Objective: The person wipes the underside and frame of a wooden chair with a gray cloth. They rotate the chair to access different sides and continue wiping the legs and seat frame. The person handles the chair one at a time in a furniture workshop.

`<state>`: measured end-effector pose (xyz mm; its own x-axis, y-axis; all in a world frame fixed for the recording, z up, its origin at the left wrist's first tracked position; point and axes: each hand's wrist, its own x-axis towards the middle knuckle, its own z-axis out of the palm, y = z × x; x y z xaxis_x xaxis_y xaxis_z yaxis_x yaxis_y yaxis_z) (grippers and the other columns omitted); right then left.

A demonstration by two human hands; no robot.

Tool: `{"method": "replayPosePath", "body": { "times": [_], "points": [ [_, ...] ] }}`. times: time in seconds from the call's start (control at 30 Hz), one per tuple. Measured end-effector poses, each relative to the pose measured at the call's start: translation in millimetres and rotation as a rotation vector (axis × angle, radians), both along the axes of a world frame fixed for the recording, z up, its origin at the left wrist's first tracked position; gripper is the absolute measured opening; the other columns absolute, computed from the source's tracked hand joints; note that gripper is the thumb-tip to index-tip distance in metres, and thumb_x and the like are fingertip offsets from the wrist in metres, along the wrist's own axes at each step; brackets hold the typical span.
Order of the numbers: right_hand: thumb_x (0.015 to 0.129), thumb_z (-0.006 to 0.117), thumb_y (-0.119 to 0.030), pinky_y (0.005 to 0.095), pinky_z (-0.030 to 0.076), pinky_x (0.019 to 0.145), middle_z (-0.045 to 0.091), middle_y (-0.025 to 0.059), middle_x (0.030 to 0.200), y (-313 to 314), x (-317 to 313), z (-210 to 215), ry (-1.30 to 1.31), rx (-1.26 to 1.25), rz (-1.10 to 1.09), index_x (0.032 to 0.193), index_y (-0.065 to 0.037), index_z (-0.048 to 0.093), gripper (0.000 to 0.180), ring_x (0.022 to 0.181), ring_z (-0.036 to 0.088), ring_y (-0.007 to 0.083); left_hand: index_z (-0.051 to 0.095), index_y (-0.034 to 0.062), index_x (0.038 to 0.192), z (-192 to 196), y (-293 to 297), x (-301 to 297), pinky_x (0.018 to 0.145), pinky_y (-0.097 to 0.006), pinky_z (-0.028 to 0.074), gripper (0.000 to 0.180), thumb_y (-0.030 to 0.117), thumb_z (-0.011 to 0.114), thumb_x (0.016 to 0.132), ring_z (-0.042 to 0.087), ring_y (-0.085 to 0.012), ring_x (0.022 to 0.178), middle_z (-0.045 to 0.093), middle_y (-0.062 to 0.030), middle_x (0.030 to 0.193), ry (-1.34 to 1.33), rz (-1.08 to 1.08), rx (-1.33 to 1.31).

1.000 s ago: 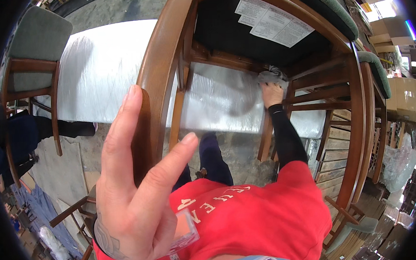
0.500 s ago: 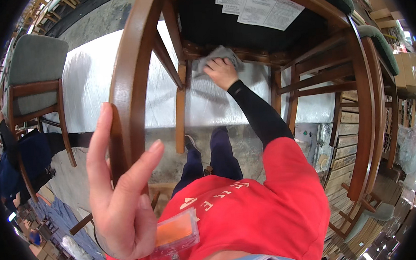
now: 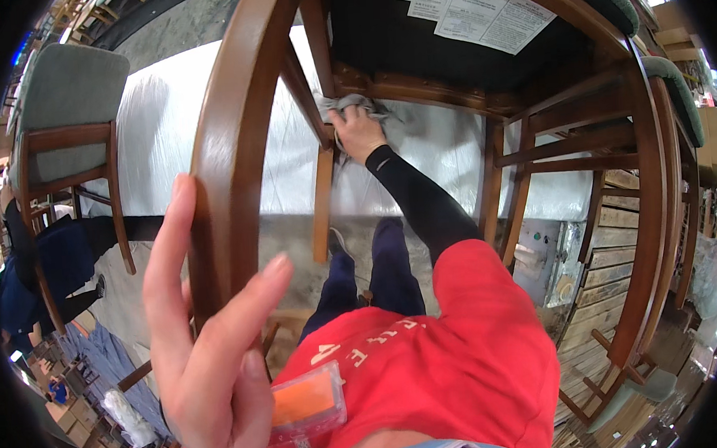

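A brown wooden chair (image 3: 232, 125) is tilted up before me, the black underside of its seat showing with white paper labels (image 3: 489, 10) on it. My left hand (image 3: 211, 345) grips the near left leg from below, fingers on either side of the wood. Bunched in my right hand (image 3: 359, 133) is a grey cloth (image 3: 332, 108). The hand presses it against the farther leg, just under the seat rail, and partly covers it.
Wrapped in clear plastic, a pale surface (image 3: 160, 145) lies beneath the chair. Another green-padded chair (image 3: 72, 89) stands at left, beside a person in dark blue clothing (image 3: 61, 272). More chairs crowd the right, near wooden slats (image 3: 612, 267) and a cardboard box (image 3: 715, 136).
My right hand has slid left with the cloth, from the seat rail to the leg joint. My left hand keeps its hold. The view has shifted slightly.
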<state>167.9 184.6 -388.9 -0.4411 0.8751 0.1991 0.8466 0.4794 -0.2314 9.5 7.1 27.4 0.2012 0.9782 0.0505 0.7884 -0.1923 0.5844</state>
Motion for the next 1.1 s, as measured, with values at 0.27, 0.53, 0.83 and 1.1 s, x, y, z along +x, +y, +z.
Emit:
{"method": "replayPosePath", "body": {
  "times": [0.27,0.53,0.83,1.1],
  "points": [
    [0.083,0.068,-0.017,0.0438,0.057,0.076,0.062,0.0065,0.105,1,-6,27,0.388,0.171,0.033,0.110,-0.016,0.070,0.027,0.100,0.064,0.0303,0.068,0.0046,0.126,-2,5,-4,0.121,-0.056,0.026,0.043,0.031,0.044,0.102,0.032,-0.0478,0.149,0.031,-0.0327,0.160,-0.047,-0.039,-0.017],
    [0.098,0.055,-0.020,0.0474,0.056,0.081,0.066,0.0182,0.115,-14,42,-32,0.701,-0.180,-0.791,0.117,-0.005,0.066,0.026,0.106,0.065,0.0388,0.063,-0.0006,0.133,14,2,3,0.123,-0.057,0.018,0.048,0.029,0.046,0.098,0.028,-0.0488,0.151,0.030,-0.0344,0.160,0.100,-0.096,0.026],
    [0.107,0.049,-0.032,0.0495,0.036,0.117,0.041,0.0331,0.153,75,122,9,1.187,0.448,-1.863,0.156,0.006,0.028,0.065,0.139,0.044,0.0469,0.063,-0.0008,0.134,-4,0,11,0.123,-0.055,0.020,0.054,0.024,0.049,0.088,0.025,-0.0444,0.154,0.030,-0.0295,0.163,-0.087,-0.050,0.071],
    [0.105,0.047,-0.014,0.0469,0.038,0.115,0.048,0.0351,0.145,41,108,-8,1.549,0.309,-1.573,0.145,0.013,0.039,0.049,0.135,0.049,0.0449,0.060,-0.0009,0.137,8,0,11,0.124,-0.054,0.021,0.054,0.027,0.051,0.092,0.022,-0.0447,0.154,0.024,-0.0280,0.165,0.048,-0.089,0.007]
  ]
}}
